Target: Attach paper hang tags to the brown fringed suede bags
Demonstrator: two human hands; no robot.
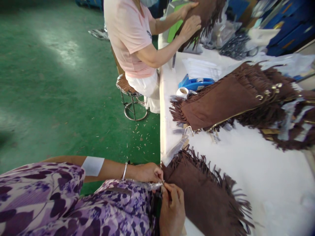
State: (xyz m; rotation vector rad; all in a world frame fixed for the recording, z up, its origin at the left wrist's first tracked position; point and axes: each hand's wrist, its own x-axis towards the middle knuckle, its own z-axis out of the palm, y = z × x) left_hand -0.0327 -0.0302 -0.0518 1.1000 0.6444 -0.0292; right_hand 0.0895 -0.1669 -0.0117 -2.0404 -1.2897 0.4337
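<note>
Pinching a fringed brown bag's [206, 193] edge, both hands [159, 183] meet.

We see even, bright daylight, a pale glare patch on the green floor [59, 49], the white table [258, 170] nearly blown out, soft shadows at the left edge, wide-angle bending and blur toward the corners, our hands slightly soft.

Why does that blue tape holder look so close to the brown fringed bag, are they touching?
Cannot tell. In the head view the blue tape holder sits right behind the brown fringed bag, whose edge overlaps it, hiding any gap.
</note>
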